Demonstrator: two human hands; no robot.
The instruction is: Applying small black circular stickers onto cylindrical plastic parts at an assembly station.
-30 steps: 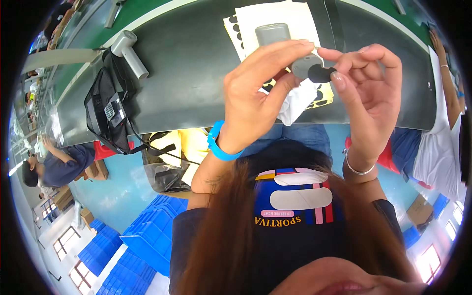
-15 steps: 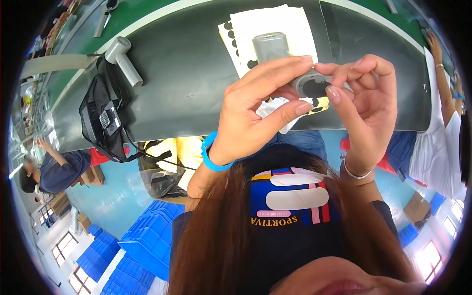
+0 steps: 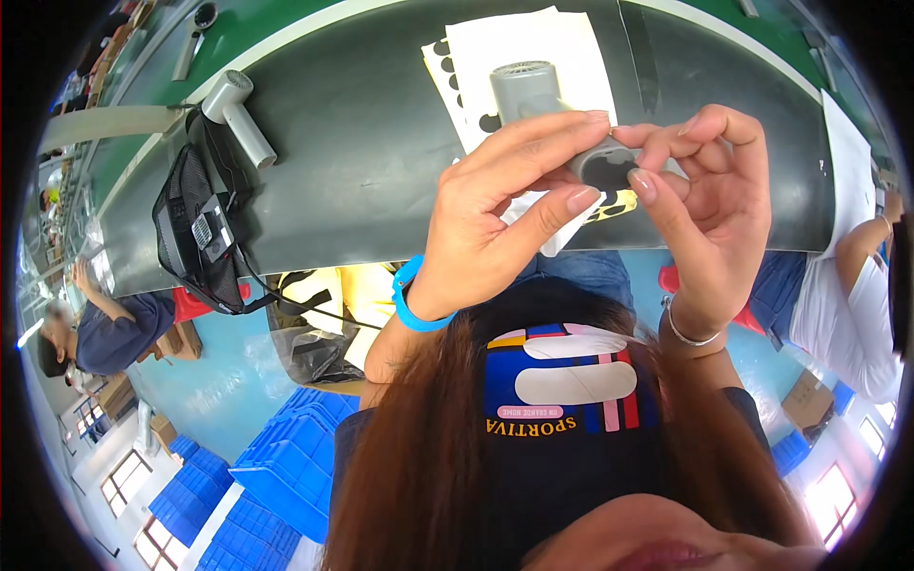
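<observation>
A grey hair dryer (image 3: 526, 88) is in my left hand (image 3: 519, 195), whose fingers wrap round its handle. The handle's round end points toward me. A black round sticker (image 3: 607, 169) lies over that end, with a grey rim showing round part of it. My right hand (image 3: 709, 181) has thumb and forefinger at the sticker's right edge, in a pinch; the other fingers are curled. Behind the dryer are white and yellow sticker sheets (image 3: 581, 57) with black dots. Below my hands, a piece of white paper (image 3: 562, 228) partly covers another yellow dotted sheet (image 3: 614, 206).
Another grey hair dryer (image 3: 238, 114) lies on the dark table (image 3: 352, 143) at the left. Near it sits a black mesh bag (image 3: 195, 219) with a strap. Blue crates (image 3: 295, 457) are stacked at the lower left. Co-workers sit at both sides; a white sleeve (image 3: 847, 314) is at the right.
The sticker and handle end have turned slightly, and the sticker covers the end more evenly. At the right, the co-worker's arm has drawn back from the table. My hands have barely moved.
</observation>
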